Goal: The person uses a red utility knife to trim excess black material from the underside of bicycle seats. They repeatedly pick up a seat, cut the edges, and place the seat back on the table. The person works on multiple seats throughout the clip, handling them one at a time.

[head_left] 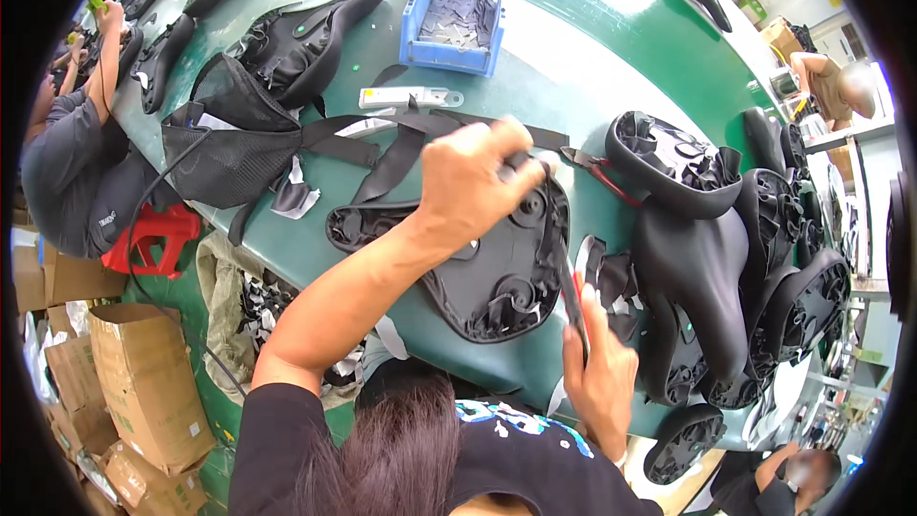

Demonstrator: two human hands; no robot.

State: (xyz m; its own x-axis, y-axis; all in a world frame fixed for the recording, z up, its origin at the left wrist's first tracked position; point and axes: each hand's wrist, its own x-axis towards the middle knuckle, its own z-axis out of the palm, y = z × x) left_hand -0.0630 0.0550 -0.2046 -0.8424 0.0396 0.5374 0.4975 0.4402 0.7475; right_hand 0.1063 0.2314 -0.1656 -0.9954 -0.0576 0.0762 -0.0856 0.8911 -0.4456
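A black bicycle saddle [487, 272] lies underside up on the green table in front of me, its narrow nose to the left. My left hand [473, 177] is closed in a fist over its far right edge, gripping a dark strip [521, 164] of cover material. My right hand [602, 373] is closed around a long, narrow dark tool with a red part [575, 311], beside the saddle's right edge. Its exact kind is unclear. Red-handled pliers [597, 167] lie just beyond, right of my left hand.
Stacked black saddles [693, 248] crowd the right side. Farther off are a blue bin [455, 57] of dark scraps, a white utility knife [411, 97] and a black mesh bag [234, 134]. Cardboard boxes [148, 387] and a red stool [153, 239] stand left. Other people work nearby.
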